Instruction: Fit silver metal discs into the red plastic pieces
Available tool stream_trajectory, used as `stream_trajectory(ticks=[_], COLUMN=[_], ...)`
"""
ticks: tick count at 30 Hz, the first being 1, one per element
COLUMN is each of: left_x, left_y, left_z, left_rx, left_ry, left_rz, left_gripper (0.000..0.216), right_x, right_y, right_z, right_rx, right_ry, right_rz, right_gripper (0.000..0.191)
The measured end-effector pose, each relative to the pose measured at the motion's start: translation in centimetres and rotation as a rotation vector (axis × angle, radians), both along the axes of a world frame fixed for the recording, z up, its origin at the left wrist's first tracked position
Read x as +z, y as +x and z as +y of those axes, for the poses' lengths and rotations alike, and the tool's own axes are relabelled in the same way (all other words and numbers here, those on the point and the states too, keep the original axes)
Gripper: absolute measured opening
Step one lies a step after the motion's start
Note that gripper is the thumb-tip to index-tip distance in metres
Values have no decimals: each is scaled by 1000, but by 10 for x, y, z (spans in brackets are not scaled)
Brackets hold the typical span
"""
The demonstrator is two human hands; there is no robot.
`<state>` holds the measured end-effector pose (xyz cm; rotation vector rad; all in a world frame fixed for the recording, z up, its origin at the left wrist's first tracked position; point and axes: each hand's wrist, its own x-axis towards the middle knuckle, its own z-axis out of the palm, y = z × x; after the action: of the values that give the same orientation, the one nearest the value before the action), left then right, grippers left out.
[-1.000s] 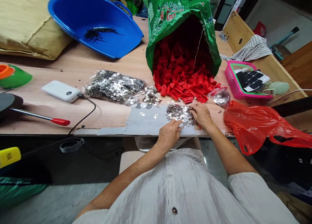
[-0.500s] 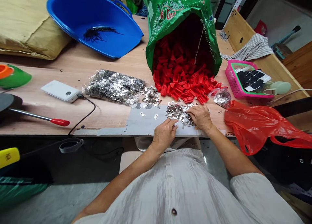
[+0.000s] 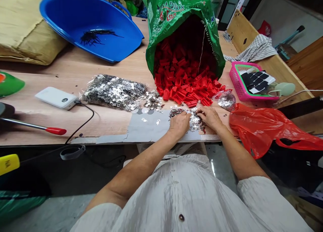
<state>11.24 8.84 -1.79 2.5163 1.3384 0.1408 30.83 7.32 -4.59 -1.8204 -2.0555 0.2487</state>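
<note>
A pile of small silvery metal pieces [image 3: 194, 121] lies on a grey sheet [image 3: 151, 132] at the table's front edge. My left hand [image 3: 179, 124] is closed at the left part of this pile, fingertips pressed together and pointing right. Facing it from the right, my right hand [image 3: 211, 118] bends its fingers down into the pile, thumb and fingertips close together. Whatever is between the fingers of either hand is too small to make out. A few flat metal pieces [image 3: 144, 120] lie apart on the sheet, left of my hands.
Behind the pile, a green sack [image 3: 174, 20] spills red plastic parts [image 3: 186, 87]. A clear bag of metal pieces [image 3: 113, 92], a white power bank [image 3: 57, 98] and a blue scoop-shaped basin [image 3: 121, 46] stand left. At right are a pink basket [image 3: 237, 80] and a red plastic bag [image 3: 254, 131].
My left hand has moved up and right from the front edge of the pile onto it. My right hand stays at the pile's right side. The whole view has shifted slightly.
</note>
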Motion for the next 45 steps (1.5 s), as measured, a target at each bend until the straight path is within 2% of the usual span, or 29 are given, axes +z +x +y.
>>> stream_trajectory(ticks=[7,11,15,20,23,26,33,38,45], left_x=[-2,-4,-7,-8,-7,-5,6,6,5], left_y=[32,43,41,38,37,36,30,29,30], left_z=[12,19,24,26,25,25,29,29,28], left_rx=[-38,-38,-37,-29,-22,-15,-10,-5,-1], left_ry=[-36,-49,-43,-35,-36,-48,-67,-50,-47], left_rz=[20,40,43,42,39,38,8,-18,-54], left_gripper=[27,26,25,25,27,28,27,25,26], right_x=[3,4,1,-3,-3,-1,6,7,5], right_y=[1,4,10,11,11,13,12,10,11], right_z=[-1,-2,-4,-8,-14,-23,-28,-26,-25], right_rx=[-45,-52,-96,-53,41,67,30,6,-8], right_ry=[-44,-61,-32,85,70,48,-41,-67,-18], right_rz=[18,119,235,81,22,23,10,14,-3], right_gripper=[9,9,9,15,20,20,13,11,10])
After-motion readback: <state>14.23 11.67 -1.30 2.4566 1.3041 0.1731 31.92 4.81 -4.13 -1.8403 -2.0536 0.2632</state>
